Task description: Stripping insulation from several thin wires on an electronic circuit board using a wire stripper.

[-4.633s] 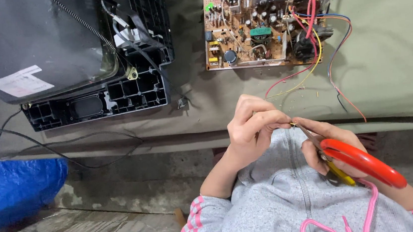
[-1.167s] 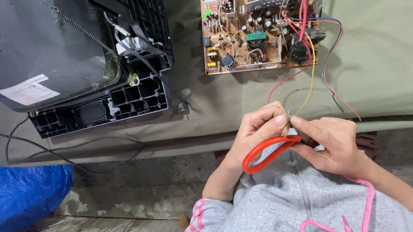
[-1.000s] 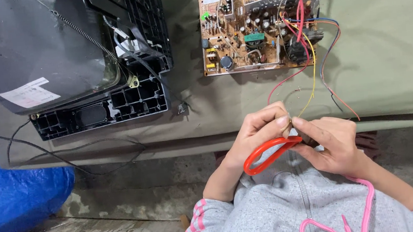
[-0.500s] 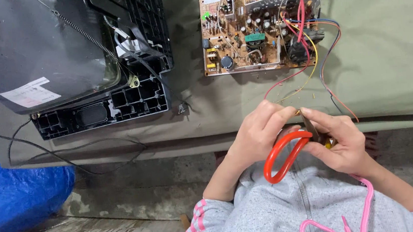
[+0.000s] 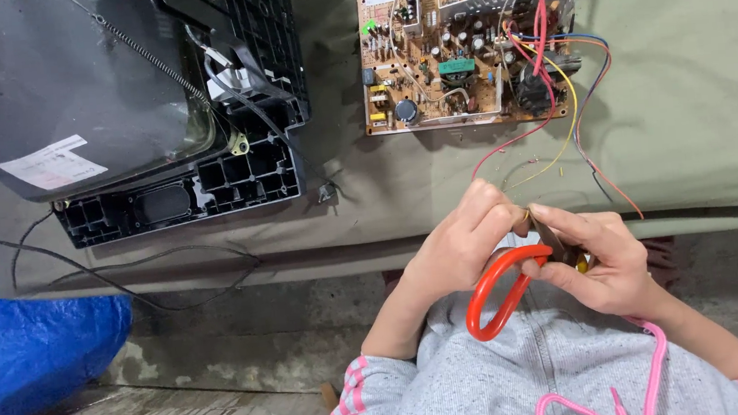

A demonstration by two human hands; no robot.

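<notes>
My right hand (image 5: pixel 596 259) grips a pair of scissors with red loop handles (image 5: pixel 497 294), blades pointing up toward my left fingertips. My left hand (image 5: pixel 466 243) pinches the end of a thin yellow wire (image 5: pixel 552 160) right at the blade tips. That wire runs up to a brown circuit board (image 5: pixel 453 44) lying on the grey-green cloth (image 5: pixel 698 99), where red, blue and orange wires also trail out. Both hands meet just above my grey sweater, in front of the cloth's near edge.
A dark television tube in its black plastic frame (image 5: pixel 111 105) lies at the left on the cloth. A thin black cable (image 5: pixel 127 286) loops below it. Blue plastic sheeting (image 5: pixel 15 336) sits at the far left on the concrete floor.
The scissors went from lying flat between both hands to being held in my right hand with the red loop hanging down. My left fingers stayed pinched on the yellow wire end.
</notes>
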